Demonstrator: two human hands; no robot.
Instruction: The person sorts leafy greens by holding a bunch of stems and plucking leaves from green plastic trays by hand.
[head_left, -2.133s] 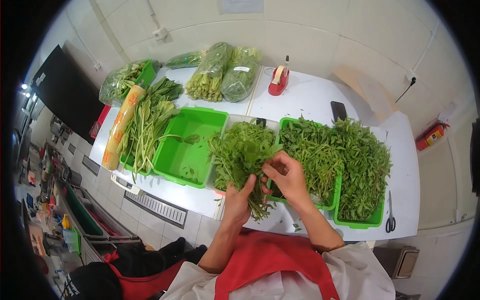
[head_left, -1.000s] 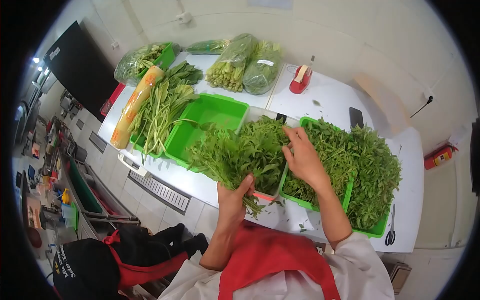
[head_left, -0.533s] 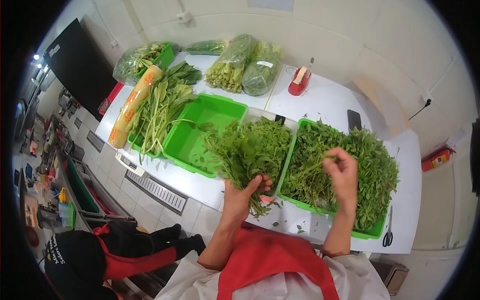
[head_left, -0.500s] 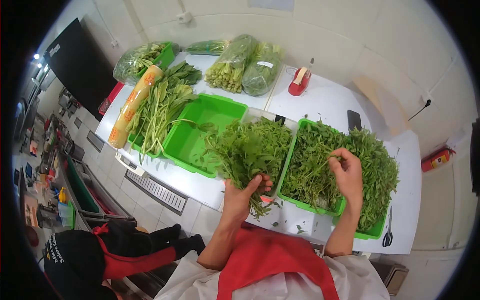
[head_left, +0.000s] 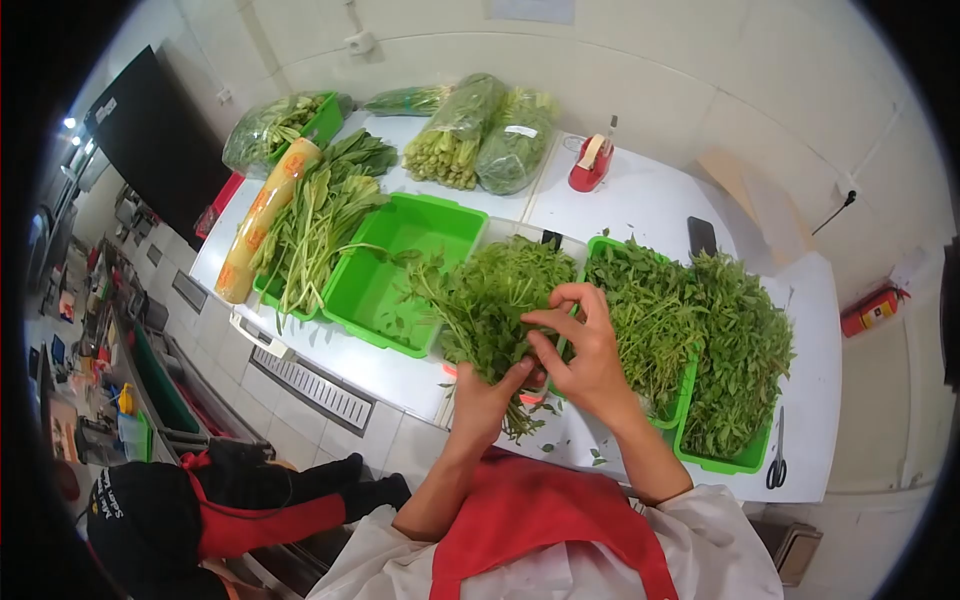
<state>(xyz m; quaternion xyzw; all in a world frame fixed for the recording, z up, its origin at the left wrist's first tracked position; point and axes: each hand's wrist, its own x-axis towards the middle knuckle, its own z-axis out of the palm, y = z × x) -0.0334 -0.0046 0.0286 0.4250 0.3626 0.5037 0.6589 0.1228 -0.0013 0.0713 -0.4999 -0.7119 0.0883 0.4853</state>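
My left hand (head_left: 485, 400) is wrapped round the stems of a bunch of leafy greens (head_left: 490, 310), whose stem ends poke out below the fist. The bunch hangs over a pale tray, mostly hidden beneath it. Against the bunch's right side is my right hand (head_left: 585, 355), thumb and fingers bent but apart, with nothing visible between them. Just right of that hand stands a green crate heaped with loose leafy sprigs (head_left: 640, 310). A second pile of sprigs (head_left: 740, 350) fills another green crate (head_left: 722, 464) further right.
To the left are a green crate (head_left: 395, 285) with a few leaf scraps, long-stemmed greens (head_left: 325, 215) and a roll of plastic wrap (head_left: 268, 220). Bagged vegetables (head_left: 455, 135), a red tape dispenser (head_left: 591, 165) and a phone (head_left: 702, 237) lie behind. Scissors (head_left: 777, 460) lie right; a co-worker (head_left: 220, 510) is lower left.
My right hand has moved left from over the sprig crate to the side of the bunch, and its pinch has opened. My left hand keeps its grip on the bunch.
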